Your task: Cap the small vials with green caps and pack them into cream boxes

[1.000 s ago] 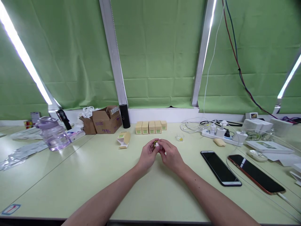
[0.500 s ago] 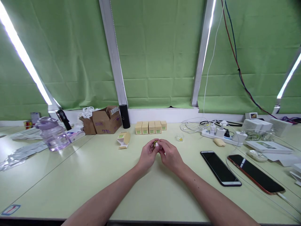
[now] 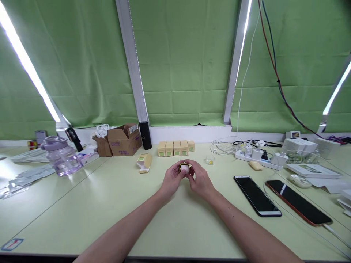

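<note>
Between my hands, above the middle of the table, is a small rounded white object with a yellow and dark rim (image 3: 184, 168); its exact kind is unclear. My left hand (image 3: 171, 179) grips it from the left, thumb in front. From the other side my right hand (image 3: 201, 179) closes its fingers on its right edge. Beyond my left hand, an opened small tan carton (image 3: 144, 163) lies on its side. A row of several small tan boxes (image 3: 177, 148) with green labels stands behind. A small clear plastic piece with yellow in it (image 3: 210, 160) rests to the right.
Two phones (image 3: 257, 195) lie on the right. Behind them are a white power strip (image 3: 259, 160) with chargers and tangled cables (image 3: 223, 147). A purple water bottle (image 3: 63, 156), a brown cardboard box (image 3: 124, 140) and a black cylinder (image 3: 145, 135) stand on the left.
The white object has turned so that more of its white face and its yellow and dark rim show. My right fingers have shifted from its front to its right edge.
</note>
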`<action>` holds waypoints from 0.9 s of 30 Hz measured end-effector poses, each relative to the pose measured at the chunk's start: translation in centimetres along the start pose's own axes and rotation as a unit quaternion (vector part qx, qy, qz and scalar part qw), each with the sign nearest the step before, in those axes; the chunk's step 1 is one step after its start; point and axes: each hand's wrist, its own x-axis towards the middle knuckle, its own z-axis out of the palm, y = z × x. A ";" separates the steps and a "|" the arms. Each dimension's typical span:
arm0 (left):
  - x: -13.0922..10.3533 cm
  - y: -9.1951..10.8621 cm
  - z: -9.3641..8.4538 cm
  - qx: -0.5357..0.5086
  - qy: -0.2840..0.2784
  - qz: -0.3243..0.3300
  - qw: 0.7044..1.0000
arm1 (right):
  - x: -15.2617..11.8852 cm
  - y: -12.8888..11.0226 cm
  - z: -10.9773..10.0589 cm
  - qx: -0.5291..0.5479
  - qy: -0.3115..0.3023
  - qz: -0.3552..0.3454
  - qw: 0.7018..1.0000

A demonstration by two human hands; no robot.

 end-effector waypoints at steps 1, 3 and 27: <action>0.0 0.0 0.0 -0.003 -0.002 -0.003 1.000 | 0.0 0.1 0.0 0.002 0.002 0.004 1.000; 0.0 0.0 -0.1 -0.006 -0.004 -0.008 1.000 | 0.0 0.2 0.0 0.005 0.004 0.010 1.000; 0.4 0.4 -2.4 0.264 0.064 0.130 0.954 | 1.1 -0.6 -0.7 0.182 0.056 0.191 0.963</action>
